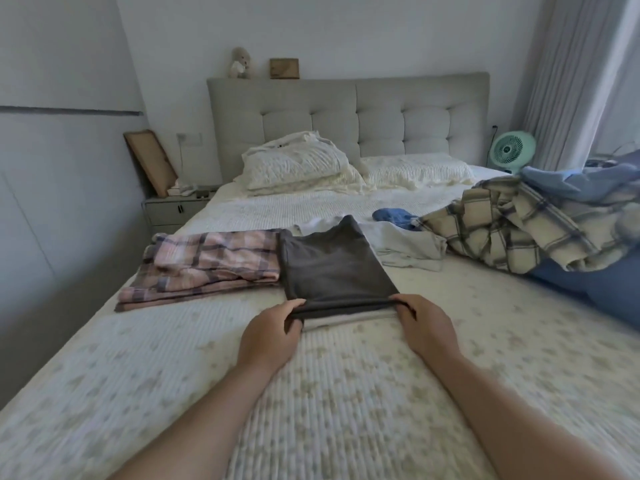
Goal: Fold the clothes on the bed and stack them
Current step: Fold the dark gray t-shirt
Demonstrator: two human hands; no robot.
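Observation:
A dark grey garment (334, 268) lies folded into a long panel in the middle of the bed (346, 393). My left hand (272, 336) pinches its near left corner and my right hand (426, 329) pinches its near right corner, lifting the near edge slightly. A pale layer shows just under that edge. To its left lies a folded pink plaid garment (207, 268). A light grey garment (405, 245) lies unfolded behind and to the right of the dark one.
A cream and blue plaid shirt (512, 223), a small blue cloth (394, 216) and blue fabric (588, 188) are heaped at the right. Pillows (298, 164) lie by the headboard. A nightstand (173, 206) stands at the left and a green fan (512, 148) at the right.

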